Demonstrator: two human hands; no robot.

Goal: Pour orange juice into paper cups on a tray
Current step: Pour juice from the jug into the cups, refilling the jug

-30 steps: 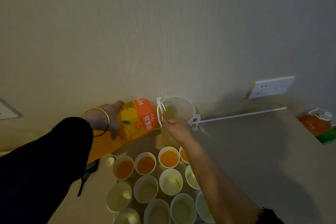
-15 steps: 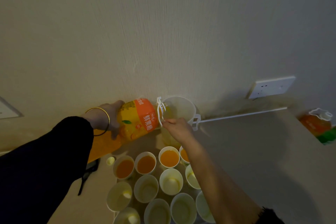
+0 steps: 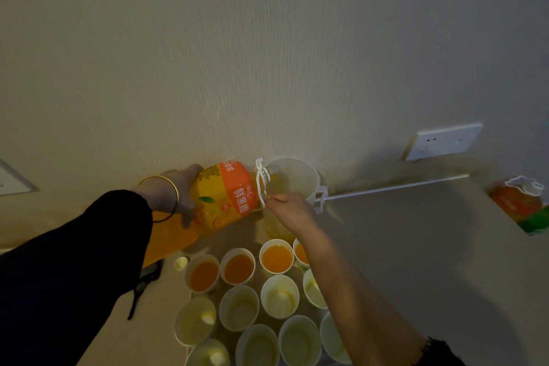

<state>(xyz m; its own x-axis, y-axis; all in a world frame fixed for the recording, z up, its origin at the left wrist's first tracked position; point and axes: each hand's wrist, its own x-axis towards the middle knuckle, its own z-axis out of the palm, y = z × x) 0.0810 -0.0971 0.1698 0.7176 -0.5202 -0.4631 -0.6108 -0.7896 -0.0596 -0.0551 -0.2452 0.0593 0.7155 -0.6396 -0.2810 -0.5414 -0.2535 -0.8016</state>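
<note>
Juice bottle [image 3: 225,196] is held tipped almost level above the counter [image 3: 416,246], with its neck laid over the rim of a translucent jug [image 3: 297,175] standing against the wall. Its base end is gripped by the left hand [image 3: 178,190], fingers wrapped round the body; a gold bangle [image 3: 166,196] is worn on that wrist. The white carry handle [image 3: 260,181] at the neck is pinched by the right hand [image 3: 289,208], fingers curled. No stream can be made out. Paper cups [image 3: 279,296] are grouped just below the bottle: four in the back row are filled with juice, the nearer ones are unfilled. A second bottle [image 3: 517,202] is seen far right, and a wall socket [image 3: 442,141] above it.
</note>
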